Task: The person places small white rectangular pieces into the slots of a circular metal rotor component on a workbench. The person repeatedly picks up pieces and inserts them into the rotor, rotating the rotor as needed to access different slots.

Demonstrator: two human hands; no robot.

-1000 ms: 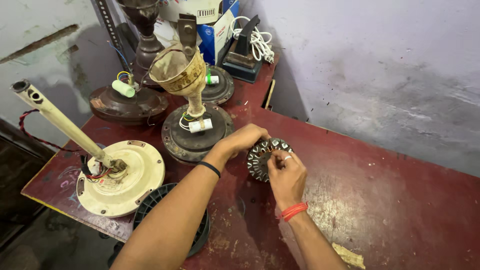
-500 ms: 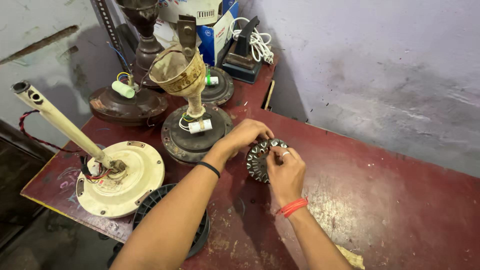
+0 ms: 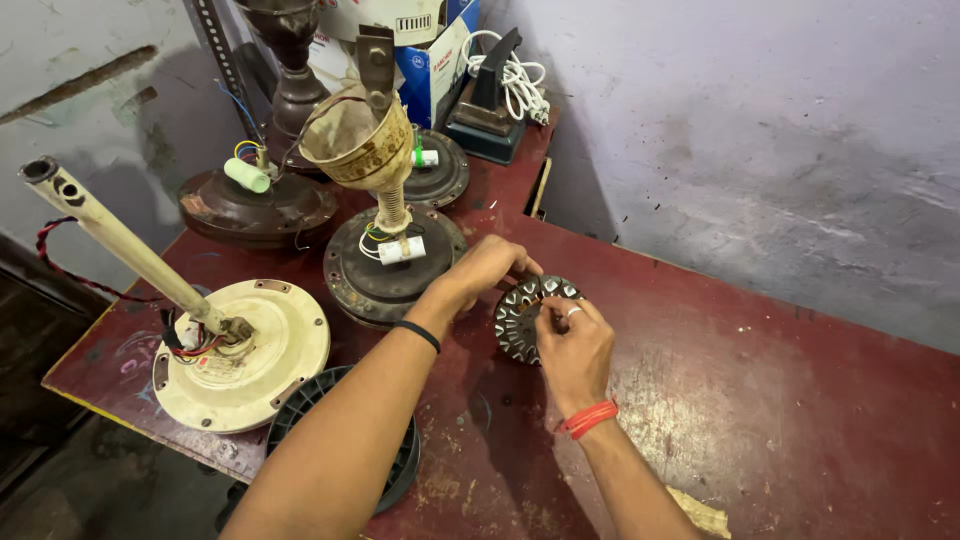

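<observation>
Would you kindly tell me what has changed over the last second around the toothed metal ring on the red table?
Almost nothing visibly changed. The left hand still steadies the toothed metal ring from above, and the right hand keeps its fingertips at the ring's near edge, shifting only slightly. The ring, the cream fan motor and the brown fan motor stayed put on the red table.

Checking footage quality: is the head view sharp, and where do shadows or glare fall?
Head view: sharp across both hands, left and right, on the toothed metal core; soft shadow under the forearms on the red table; mild sheen there, no harsh glare.
</observation>
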